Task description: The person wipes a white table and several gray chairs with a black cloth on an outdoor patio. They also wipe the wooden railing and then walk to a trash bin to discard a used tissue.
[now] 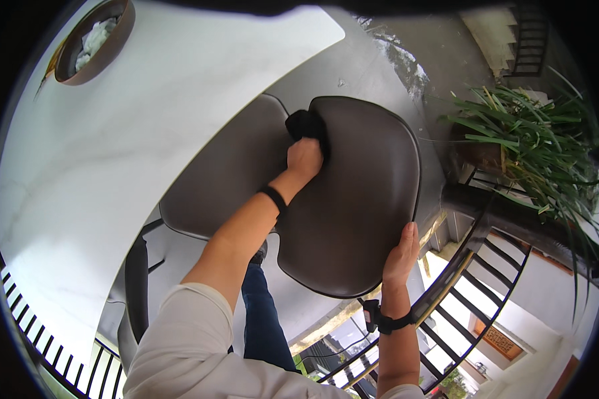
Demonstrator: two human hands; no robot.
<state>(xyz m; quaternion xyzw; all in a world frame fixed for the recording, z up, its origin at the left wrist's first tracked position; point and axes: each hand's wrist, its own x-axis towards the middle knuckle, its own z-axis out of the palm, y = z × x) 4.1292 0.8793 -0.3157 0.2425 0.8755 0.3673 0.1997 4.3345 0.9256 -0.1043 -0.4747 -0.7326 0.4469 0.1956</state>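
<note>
A chair with dark brown, leather-like upholstery stands before me, its backrest [362, 214] at the right and its seat [224, 164] partly under the table edge. My left hand [305, 157] is closed around a bunched black cloth [302, 123]. The cloth lies against the inner edge of the backrest, where it meets the seat. At the backrest's outer edge, my right hand [402, 257] holds on, with some fingers hidden behind it. Dark bands circle both wrists.
A white marble-look table [130, 154] fills the left, bearing a brown bowl [122, 47] with crumpled white tissue. Another chair [137, 289] stands at lower left. On the right are a potted long-leaved plant [529, 134] and a black metal railing [459, 324]. My leg [264, 319] is below.
</note>
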